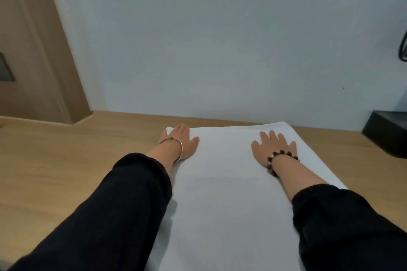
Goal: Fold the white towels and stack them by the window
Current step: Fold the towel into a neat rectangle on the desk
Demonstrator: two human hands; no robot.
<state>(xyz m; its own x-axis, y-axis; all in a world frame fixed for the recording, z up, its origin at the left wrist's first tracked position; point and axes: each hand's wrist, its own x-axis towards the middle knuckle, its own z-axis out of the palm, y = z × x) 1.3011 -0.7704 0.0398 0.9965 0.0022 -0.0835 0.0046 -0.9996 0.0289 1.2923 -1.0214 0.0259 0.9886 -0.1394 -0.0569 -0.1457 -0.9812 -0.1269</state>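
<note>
While laid out flat on the wooden table (66, 160), close to the pale wall: white towel (220, 200), pressed down at its far end by left hand (179, 142) on the left corner and right hand (274, 147) near the right edge, well apart, palms down, fingers straight, gripping nothing. At far right, a black box (387, 134).

The flat white cloth towel (222, 193) runs off the bottom edge, its near left border hidden under the black left sleeve (105, 215). The right edge cuts the matte black box (387, 136) and a thin black curved loop (404, 50), whose kind cannot be told
</note>
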